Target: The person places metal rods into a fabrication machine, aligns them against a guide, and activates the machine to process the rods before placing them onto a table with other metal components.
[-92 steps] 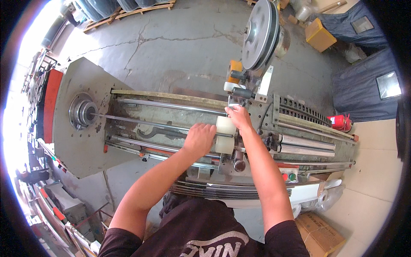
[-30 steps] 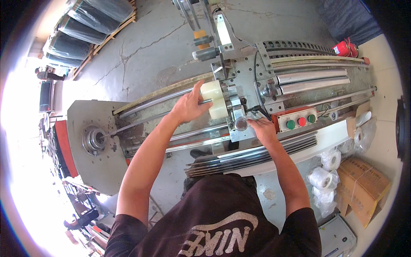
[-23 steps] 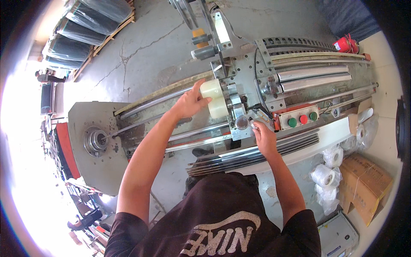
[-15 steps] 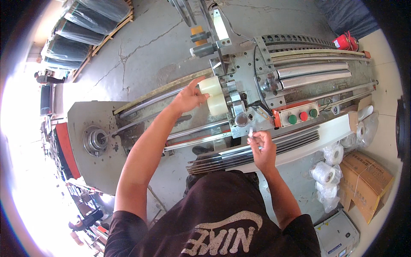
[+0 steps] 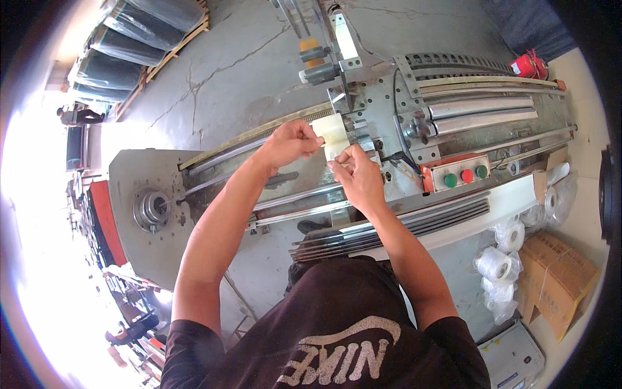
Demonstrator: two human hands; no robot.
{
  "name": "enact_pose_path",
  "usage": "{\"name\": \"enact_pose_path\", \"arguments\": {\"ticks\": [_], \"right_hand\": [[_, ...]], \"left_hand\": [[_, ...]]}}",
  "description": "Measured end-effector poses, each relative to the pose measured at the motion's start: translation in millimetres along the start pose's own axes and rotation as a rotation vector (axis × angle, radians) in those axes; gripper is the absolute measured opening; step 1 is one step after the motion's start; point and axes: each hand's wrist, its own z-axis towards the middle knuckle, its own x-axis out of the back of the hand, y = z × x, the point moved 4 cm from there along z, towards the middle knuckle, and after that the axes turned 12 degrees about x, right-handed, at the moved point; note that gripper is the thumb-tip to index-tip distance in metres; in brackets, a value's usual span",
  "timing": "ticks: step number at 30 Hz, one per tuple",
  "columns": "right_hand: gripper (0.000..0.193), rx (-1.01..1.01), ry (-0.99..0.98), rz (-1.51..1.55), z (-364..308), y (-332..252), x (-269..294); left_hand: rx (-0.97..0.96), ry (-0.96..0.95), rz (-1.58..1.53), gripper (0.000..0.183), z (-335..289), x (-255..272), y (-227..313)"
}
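Note:
Two cream-coloured rollers sit side by side on the machine's carriage; the far roller (image 5: pixel 329 129) shows plainly, while the near roller (image 5: pixel 333 149) is partly covered by my right hand. My left hand (image 5: pixel 289 144) is closed in a pinch at the left ends of the rollers; what its fingertips hold, if anything, is hidden. Just in front of the near roller, my right hand (image 5: pixel 360 178) pinches a small white piece, hard to make out against the cream surface. Both sets of fingertips are close together, a small gap apart.
Right of the hands is a red control box (image 5: pixel 457 174) with green and red buttons. Metal rods (image 5: pixel 395 227) lie along the machine's near side. Silver rollers (image 5: pixel 483 115) lie farther right. Plastic-wrapped rolls (image 5: pixel 495 262) and a cardboard box (image 5: pixel 557 272) stand at the lower right.
My right hand has moved up and left from beside the carriage to the near roller, carrying the small white piece. My left hand's fingers have drawn off the rollers into a pinch.

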Motion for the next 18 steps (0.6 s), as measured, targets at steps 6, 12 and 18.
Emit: {"name": "enact_pose_path", "arguments": {"ticks": [6, 12, 18], "right_hand": [[0.027, -0.006, -0.009, 0.014, 9.0, -2.9, -5.9], [0.025, -0.022, -0.002, 0.141, 10.9, -0.4, -13.1], [0.019, -0.061, -0.007, 0.27, 3.3, -19.9, -4.2]], "left_hand": [[0.005, -0.005, -0.003, 0.028, 3.0, -0.2, -4.0], [0.051, -0.045, -0.029, 0.026, 4.2, -2.5, -6.9], [0.019, -0.036, 0.007, 0.021, 9.2, -1.7, -12.3]]}}
